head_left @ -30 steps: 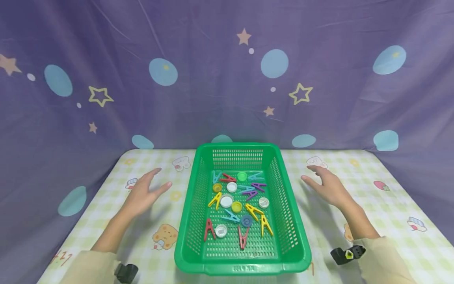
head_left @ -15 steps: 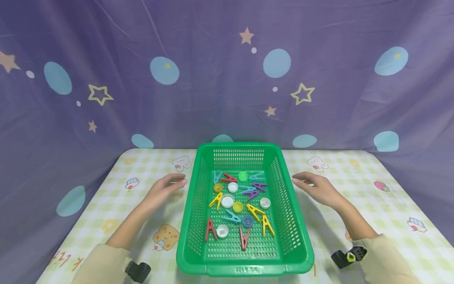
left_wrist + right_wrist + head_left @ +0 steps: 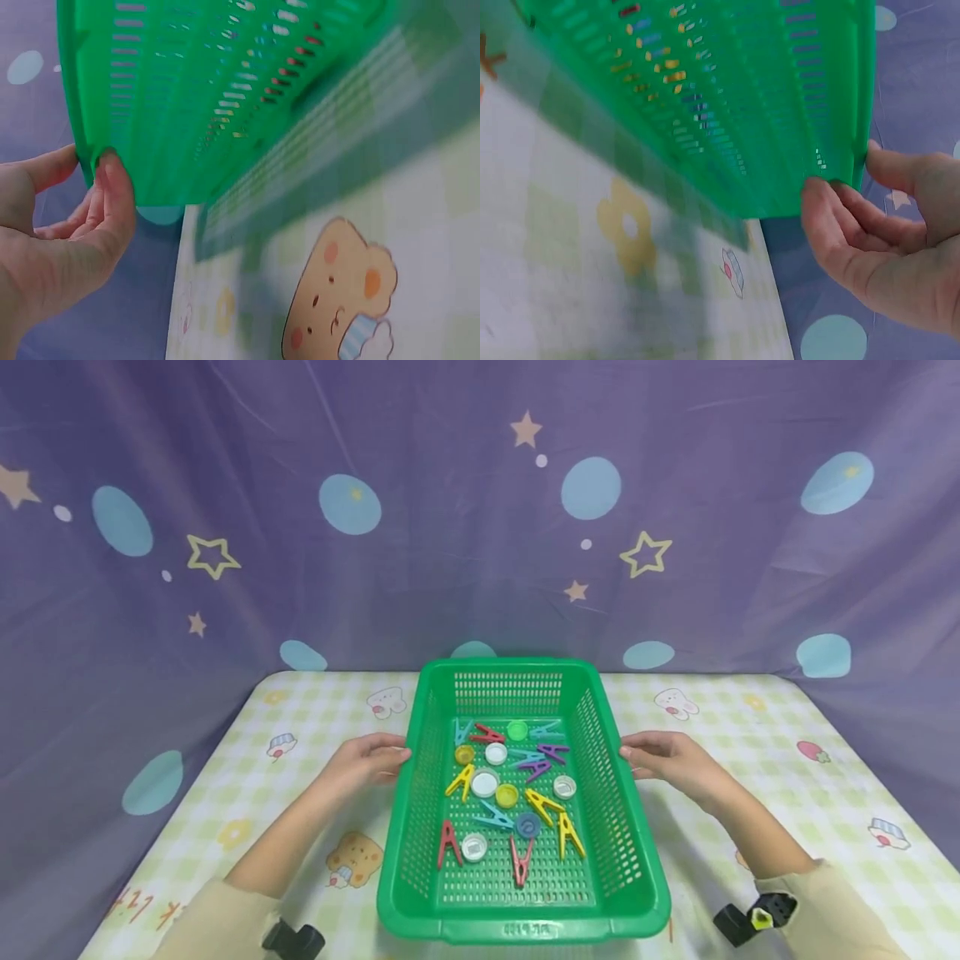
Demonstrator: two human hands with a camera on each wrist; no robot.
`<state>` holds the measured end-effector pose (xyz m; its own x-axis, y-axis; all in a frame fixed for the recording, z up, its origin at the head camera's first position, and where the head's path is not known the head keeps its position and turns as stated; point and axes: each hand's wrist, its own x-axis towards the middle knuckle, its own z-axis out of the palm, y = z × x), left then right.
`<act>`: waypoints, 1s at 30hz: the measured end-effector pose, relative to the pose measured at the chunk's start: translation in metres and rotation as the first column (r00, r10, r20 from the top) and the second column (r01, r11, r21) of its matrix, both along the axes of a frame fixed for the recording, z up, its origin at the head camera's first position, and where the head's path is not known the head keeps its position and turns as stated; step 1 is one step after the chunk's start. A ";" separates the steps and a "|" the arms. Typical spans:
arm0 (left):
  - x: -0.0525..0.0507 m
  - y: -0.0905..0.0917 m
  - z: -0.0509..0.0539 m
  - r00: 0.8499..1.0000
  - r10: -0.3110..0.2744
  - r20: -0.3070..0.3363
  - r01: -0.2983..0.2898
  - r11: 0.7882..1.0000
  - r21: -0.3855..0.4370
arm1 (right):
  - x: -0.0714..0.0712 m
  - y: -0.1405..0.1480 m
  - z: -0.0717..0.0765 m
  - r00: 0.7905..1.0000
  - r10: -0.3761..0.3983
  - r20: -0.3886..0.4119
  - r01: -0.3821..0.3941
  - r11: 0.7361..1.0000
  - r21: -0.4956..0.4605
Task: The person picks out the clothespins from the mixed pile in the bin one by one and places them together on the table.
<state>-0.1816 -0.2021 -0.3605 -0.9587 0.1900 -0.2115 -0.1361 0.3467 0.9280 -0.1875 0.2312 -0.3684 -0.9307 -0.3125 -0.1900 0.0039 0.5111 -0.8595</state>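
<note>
At the middle of the table (image 3: 750, 747), the green basket (image 3: 525, 931) is pinched at its rim (image 3: 613, 718) by curled fingers (image 3: 116, 191): the left hand (image 3: 366, 760) at nine o'clock, the right hand (image 3: 678, 764) at three. Taking hold seems the current step; level, even support is probably called for next.

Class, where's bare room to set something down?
Free: tablecloth between left hand and the cloth's left edge, and outward of right hand; also basket floor between nearest red clothespin and near right corner. Crowded: basket's middle, with caps.
</note>
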 end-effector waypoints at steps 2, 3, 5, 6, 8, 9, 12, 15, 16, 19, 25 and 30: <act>0.001 0.000 0.000 0.999 0.000 0.042 -0.002 0.999 0.051 | 0.000 -0.001 0.000 0.998 -0.017 0.064 0.022 0.996 -0.084; 0.001 0.000 0.000 0.998 -0.001 0.060 -0.004 0.997 0.079 | -0.001 -0.001 0.001 0.996 -0.020 0.092 0.031 0.991 -0.127; 0.002 0.000 -0.001 0.995 -0.007 0.096 -0.005 0.992 0.128 | -0.001 -0.002 0.000 0.988 -0.019 0.151 0.052 0.974 -0.218; 0.002 0.000 -0.001 0.994 -0.010 0.109 -0.006 0.990 0.144 | -0.002 -0.002 0.000 0.983 -0.015 0.182 0.064 0.961 -0.268; 0.002 0.000 -0.001 0.991 -0.012 0.135 -0.012 0.984 0.178 | -0.002 -0.003 -0.001 0.972 -0.002 0.235 0.088 0.929 -0.359; 0.002 0.000 -0.001 0.990 -0.014 0.141 -0.012 0.983 0.184 | -0.002 -0.003 -0.002 0.967 0.009 0.254 0.096 0.912 -0.400; 0.002 0.000 -0.001 0.989 -0.014 0.149 -0.013 0.983 0.181 | -0.002 -0.003 -0.005 0.953 0.026 0.303 0.134 0.858 -0.496; 0.001 -0.001 -0.001 0.988 -0.002 0.155 -0.022 0.988 0.154 | -0.001 -0.004 -0.006 0.948 0.031 0.316 0.148 0.839 -0.524; 0.002 0.000 0.000 0.988 0.005 0.153 -0.027 0.990 0.142 | -0.001 -0.003 -0.006 0.949 0.028 0.313 0.145 0.845 -0.515; 0.004 0.003 0.002 0.989 0.029 0.145 -0.046 0.993 0.112 | -0.002 0.000 -0.007 0.957 0.026 0.290 0.118 0.877 -0.466; 0.008 0.006 0.004 0.992 0.041 0.120 -0.051 0.995 0.089 | -0.005 0.002 -0.007 0.963 0.040 0.266 0.082 0.898 -0.432; 0.008 0.006 0.005 0.992 0.049 0.115 -0.058 0.995 0.082 | -0.005 0.001 -0.007 0.963 0.035 0.266 0.091 0.890 -0.447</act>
